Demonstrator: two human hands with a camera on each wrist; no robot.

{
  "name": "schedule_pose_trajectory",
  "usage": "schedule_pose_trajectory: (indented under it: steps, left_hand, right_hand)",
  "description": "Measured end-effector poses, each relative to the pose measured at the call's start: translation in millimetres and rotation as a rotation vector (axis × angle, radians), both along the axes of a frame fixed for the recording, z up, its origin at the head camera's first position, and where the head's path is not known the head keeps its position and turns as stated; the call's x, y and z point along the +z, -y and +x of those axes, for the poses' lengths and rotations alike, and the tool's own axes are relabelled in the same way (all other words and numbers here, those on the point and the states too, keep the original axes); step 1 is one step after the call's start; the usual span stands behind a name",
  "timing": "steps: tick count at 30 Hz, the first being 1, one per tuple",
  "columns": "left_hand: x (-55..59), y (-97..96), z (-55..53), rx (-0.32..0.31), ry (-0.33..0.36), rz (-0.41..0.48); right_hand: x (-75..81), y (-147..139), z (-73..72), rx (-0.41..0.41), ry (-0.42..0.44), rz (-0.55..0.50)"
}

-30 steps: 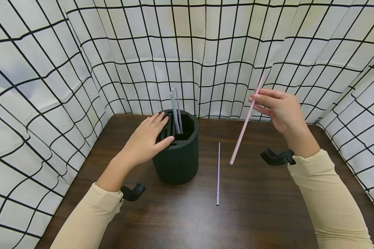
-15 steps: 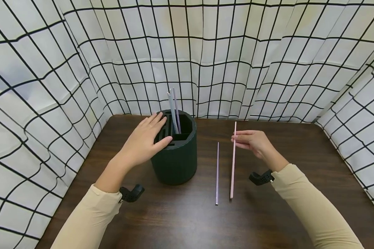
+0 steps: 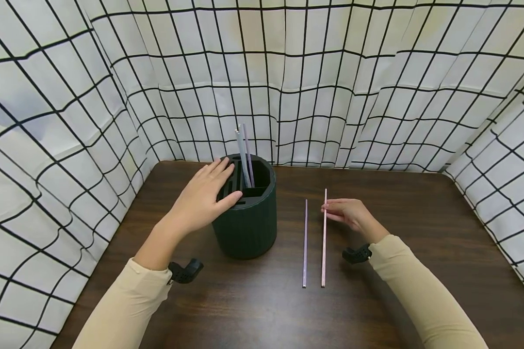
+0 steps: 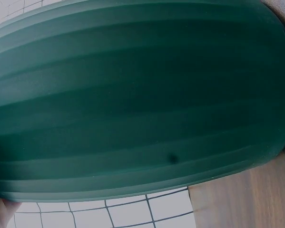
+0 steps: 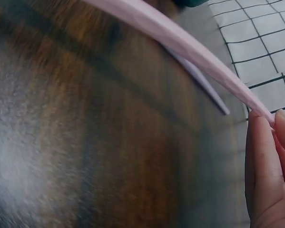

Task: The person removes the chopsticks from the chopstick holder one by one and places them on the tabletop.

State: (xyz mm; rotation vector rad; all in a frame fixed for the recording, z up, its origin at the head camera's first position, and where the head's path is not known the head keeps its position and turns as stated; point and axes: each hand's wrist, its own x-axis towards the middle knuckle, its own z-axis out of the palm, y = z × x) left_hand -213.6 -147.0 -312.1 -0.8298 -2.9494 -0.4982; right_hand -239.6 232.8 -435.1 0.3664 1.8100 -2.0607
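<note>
In the head view my right hand point(image 3: 351, 214) pinches a thin pink chopstick point(image 3: 324, 257) near its far end, low over the table. Thumb and fingers meet on the pink chopstick point(image 5: 194, 57) in the right wrist view. A purple chopstick point(image 3: 305, 247) lies alongside it to the left, roughly parallel. My left hand point(image 3: 203, 196) rests with spread fingers on the top of a dark green, ribbed utensil holder point(image 3: 246, 232). Several pale blue and purple sticks point(image 3: 244, 155) stand in the holder's rear opening. The holder's ribbed wall point(image 4: 142, 95) fills most of the left wrist view.
The dark brown wooden table point(image 3: 262, 315) carries all of this. A white curtain with black grid lines point(image 3: 314, 72) rises behind the table and along both sides. Each wrist wears a black camera mount, such as the right mount point(image 3: 356, 254).
My right hand has come down and left, lowering the pink chopstick from a tilted pose in the air to beside the purple one. My left hand has stayed on the holder.
</note>
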Motion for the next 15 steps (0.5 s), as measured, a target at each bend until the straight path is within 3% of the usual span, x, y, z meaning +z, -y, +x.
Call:
schedule_pose_trajectory:
  steps: [7,15]
  left_hand:
    - [0.2,-0.5,0.1,0.0,-0.002,-0.001]
    - [0.4,-0.3,0.1,0.004,0.001,-0.002]
  right_hand:
    - [-15.5,4,-3.1,-0.014,0.026,0.017]
    - [-21.7,8,-3.7,-0.021,-0.016,0.091]
